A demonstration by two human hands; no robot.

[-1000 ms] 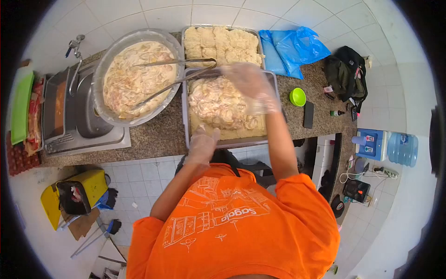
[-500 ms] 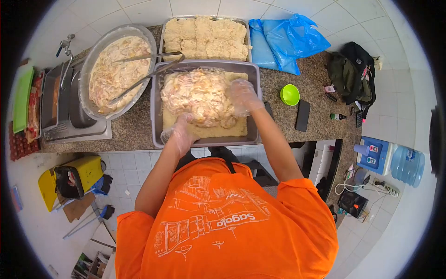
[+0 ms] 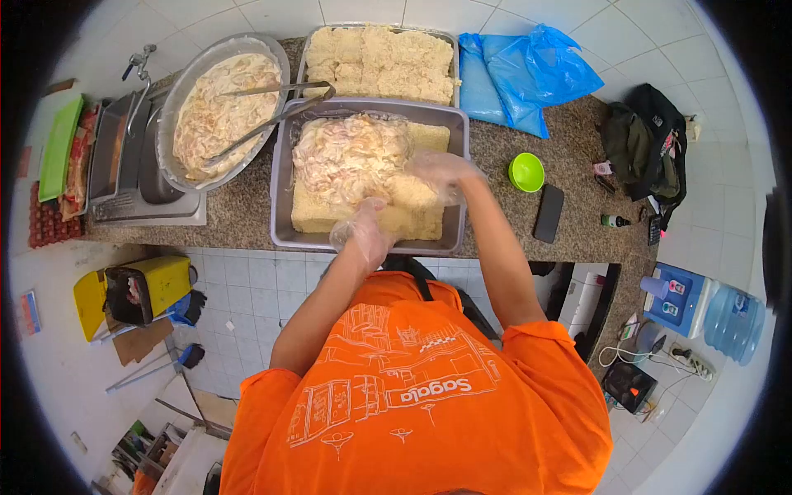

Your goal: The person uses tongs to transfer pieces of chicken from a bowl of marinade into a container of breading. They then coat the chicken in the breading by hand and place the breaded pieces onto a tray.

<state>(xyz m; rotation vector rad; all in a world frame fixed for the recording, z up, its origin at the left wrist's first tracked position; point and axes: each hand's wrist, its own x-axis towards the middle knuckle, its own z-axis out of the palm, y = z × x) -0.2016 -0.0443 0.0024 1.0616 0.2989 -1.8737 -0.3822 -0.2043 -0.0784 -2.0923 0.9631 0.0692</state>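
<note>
Right hand [image 3: 437, 175], in a clear plastic glove, is at the right edge of a pile of wet, coated pieces [image 3: 351, 157], its fingers pointing left; it is blurred, so how far it is open and whether it has hold of anything cannot be told. Left hand [image 3: 367, 233], gloved the same way, is low at the near edge of the pile, over the crumbs, with its fingers pointing away from the person. Those fingers look partly bent, but their grip cannot be made out.

Both hands are inside a grey tub [image 3: 280, 177] on a speckled counter [image 3: 495, 223], right in front of the person. The tub's long axis runs left to right, roughly along the counter's near edge. The pile sits in the far left part of the tub, a little longer from left to right, on a bed of pale crumbs [image 3: 313, 219] that shows along the near and right sides.

Just beyond the tub, a tray of breaded pieces [image 3: 384, 62] also lies lengthwise, left to right. To the left, a round bowl [image 3: 171, 161] holds more wet mixture; metal tongs [image 3: 285, 121] lie across its right rim, tips leftward, bend toward the tub. Right of the tub are a green cup [image 3: 526, 172] and a dark phone [image 3: 548, 213], the phone's long axis running near to far.
</note>
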